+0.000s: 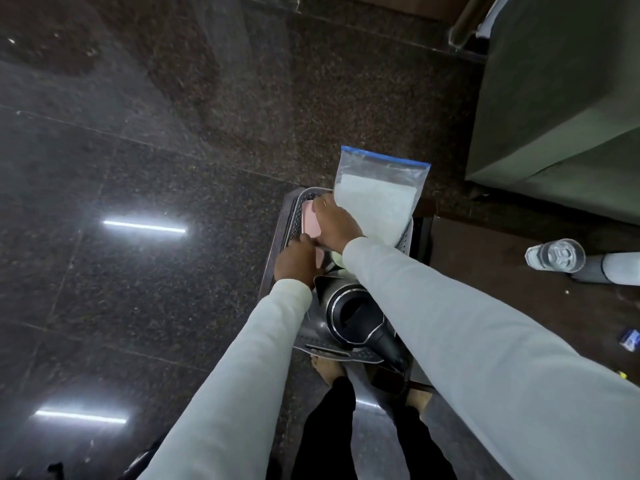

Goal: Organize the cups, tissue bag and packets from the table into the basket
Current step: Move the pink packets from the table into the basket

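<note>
The person's right hand reaches down into the grey perforated basket, its fingers curled and pressed on the lower left corner of the tissue bag, a clear zip bag with a blue seal strip that stands upright against the basket's far right side, its top rising above the rim. How firmly the fingers pinch the bag cannot be told, since the fingertips are hidden from above. The left hand sits just beside and below the right, fingers bent down over a pink flat item lying along the left inner wall of the basket; whether it grips that item or only rests on it cannot be told. Both forearms wear pale long sleeves. Nearer the person, a steel kettle with a black lid fills the near end of the basket, between the two arms. To the right, on a dark tabletop, stands a clear glass cup, well apart from the basket. Below lies speckled dark polished floor.
</note>
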